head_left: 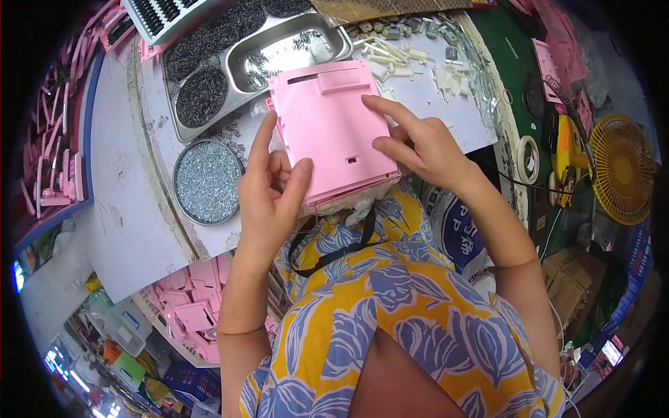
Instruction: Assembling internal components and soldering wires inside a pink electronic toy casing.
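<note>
Both hands hold a pink plastic panel (333, 132) over the near edge of the desk (125, 174), just above the person's lap. Left hand (272, 195): fingers curled round the panel's lower left corner, thumb pressed on its face, index finger extended up along the left edge. Right hand (425, 143): fingers mostly extended, index and middle fingertips pressing on the panel's face near its right edge; the thumb is not visible. Panel is tilted, with a slot and a raised tab near the far edge and a small rectangular cut-out near the right hand. A thin red wire (313, 212) shows at its lower edge. On the desk beyond the panel: a steel tray (296, 45) with compartments holding dark springs (202, 94). Left of the panel, a round tin of silver screws (207, 181). Far right of the desk, scattered white plastic parts (404, 59). Below the desk at left, a bin of pink parts (191, 313). Yellow fan (622, 167) well apart at right.
</note>
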`<control>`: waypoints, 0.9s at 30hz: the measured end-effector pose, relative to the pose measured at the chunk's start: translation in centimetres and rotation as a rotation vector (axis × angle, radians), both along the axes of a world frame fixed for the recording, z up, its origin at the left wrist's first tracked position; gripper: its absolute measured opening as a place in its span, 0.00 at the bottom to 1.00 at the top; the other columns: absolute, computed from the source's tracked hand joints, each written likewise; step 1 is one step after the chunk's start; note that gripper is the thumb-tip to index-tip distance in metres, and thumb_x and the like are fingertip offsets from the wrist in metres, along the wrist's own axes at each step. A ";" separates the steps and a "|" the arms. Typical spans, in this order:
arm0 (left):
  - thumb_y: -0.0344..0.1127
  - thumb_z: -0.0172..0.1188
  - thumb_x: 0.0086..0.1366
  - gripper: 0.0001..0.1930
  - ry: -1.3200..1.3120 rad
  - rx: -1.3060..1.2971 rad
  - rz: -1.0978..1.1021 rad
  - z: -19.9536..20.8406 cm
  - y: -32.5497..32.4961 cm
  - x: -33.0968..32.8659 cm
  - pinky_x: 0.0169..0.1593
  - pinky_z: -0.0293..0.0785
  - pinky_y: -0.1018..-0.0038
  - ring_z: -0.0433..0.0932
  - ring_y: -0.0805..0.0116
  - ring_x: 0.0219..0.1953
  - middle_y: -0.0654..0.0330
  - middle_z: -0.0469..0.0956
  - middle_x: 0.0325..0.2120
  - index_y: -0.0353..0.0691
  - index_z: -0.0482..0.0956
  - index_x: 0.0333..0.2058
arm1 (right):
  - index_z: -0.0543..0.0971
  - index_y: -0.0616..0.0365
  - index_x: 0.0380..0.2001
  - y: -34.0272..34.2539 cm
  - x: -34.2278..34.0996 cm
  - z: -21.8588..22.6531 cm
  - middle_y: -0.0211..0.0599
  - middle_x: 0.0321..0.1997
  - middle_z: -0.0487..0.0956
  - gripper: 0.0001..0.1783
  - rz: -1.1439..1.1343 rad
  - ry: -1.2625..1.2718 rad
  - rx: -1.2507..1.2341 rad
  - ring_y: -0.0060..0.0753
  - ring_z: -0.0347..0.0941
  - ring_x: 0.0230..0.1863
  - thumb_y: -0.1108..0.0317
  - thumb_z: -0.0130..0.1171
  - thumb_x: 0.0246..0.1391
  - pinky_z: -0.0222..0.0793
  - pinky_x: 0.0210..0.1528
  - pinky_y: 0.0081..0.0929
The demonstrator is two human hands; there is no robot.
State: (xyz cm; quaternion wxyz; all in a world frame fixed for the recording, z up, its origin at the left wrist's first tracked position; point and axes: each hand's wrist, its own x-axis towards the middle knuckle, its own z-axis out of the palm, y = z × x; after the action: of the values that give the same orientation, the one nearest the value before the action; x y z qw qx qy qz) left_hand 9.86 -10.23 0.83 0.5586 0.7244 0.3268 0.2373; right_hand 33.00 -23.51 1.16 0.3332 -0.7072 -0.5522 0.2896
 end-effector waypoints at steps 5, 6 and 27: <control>0.31 0.63 0.67 0.33 0.229 0.153 0.065 0.2 -3.2 -1.4 0.24 0.67 0.76 0.71 0.75 0.17 0.62 0.73 0.16 0.30 0.63 0.67 | 0.67 0.41 0.70 0.6 0.1 0.0 0.44 0.17 0.77 0.33 0.152 -0.384 -0.028 0.49 0.75 0.19 0.56 0.61 0.63 0.71 0.27 0.40; 0.31 0.63 0.67 0.31 0.299 0.208 0.040 0.0 -3.4 -1.6 0.24 0.68 0.75 0.72 0.74 0.17 0.61 0.73 0.15 0.30 0.65 0.66 | 0.67 0.40 0.70 0.8 -0.3 0.6 0.45 0.18 0.77 0.32 0.163 -0.459 -0.073 0.52 0.75 0.20 0.55 0.60 0.63 0.73 0.27 0.42; 0.34 0.64 0.64 0.07 0.535 0.815 0.188 -0.8 8.9 -8.2 0.41 0.70 0.58 0.75 0.50 0.37 0.54 0.75 0.31 0.37 0.78 0.31 | 0.74 0.60 0.53 26.6 1.3 11.6 0.33 0.37 0.79 0.23 0.186 0.420 0.733 0.23 0.76 0.41 0.65 0.67 0.57 0.71 0.44 0.24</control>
State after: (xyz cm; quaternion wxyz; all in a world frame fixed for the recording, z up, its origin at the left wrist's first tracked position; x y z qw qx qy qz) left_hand 1.69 -1.36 0.06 0.1026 0.8868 0.4034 0.2009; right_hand 34.26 3.07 12.73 0.6399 -0.4154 -0.6000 0.2407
